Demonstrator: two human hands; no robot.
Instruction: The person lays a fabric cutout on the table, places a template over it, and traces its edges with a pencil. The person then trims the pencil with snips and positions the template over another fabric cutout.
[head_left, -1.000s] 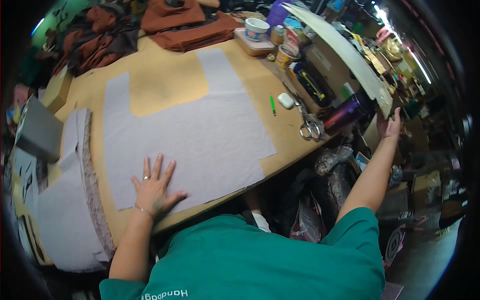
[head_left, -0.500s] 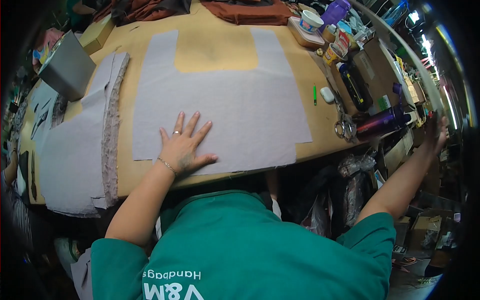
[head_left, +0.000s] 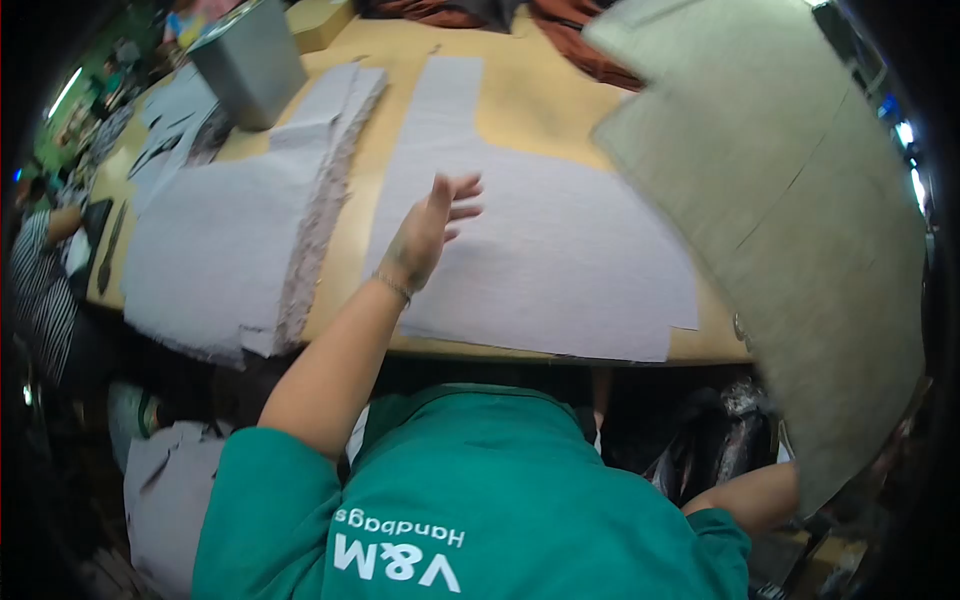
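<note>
My left hand [head_left: 432, 230] is raised a little over a pale lilac cloth piece [head_left: 560, 250] with a cut-out in its far edge. Its fingers are apart and hold nothing. On the right a large stiff grey-green pattern sheet [head_left: 770, 190] stands tilted over the cloth's right part. My right forearm passes behind the sheet's lower end, and the sheet hides my right hand. To the left lies a thick stack of lilac cloth [head_left: 220, 240] with a ragged right edge.
A grey metal block [head_left: 250, 70] stands on the yellow table [head_left: 338, 240] behind the stack, near a cardboard box [head_left: 318, 22]. Brown fabric [head_left: 580, 40] lies at the far edge. Another person's striped sleeve [head_left: 35, 240] shows at the left. Wrapped bundles [head_left: 720, 440] sit below the table's right edge.
The pattern sheet has swung from the far right, seen edge-on, to face the view over the table. My left hand has lifted off the cloth. The view has shifted left.
</note>
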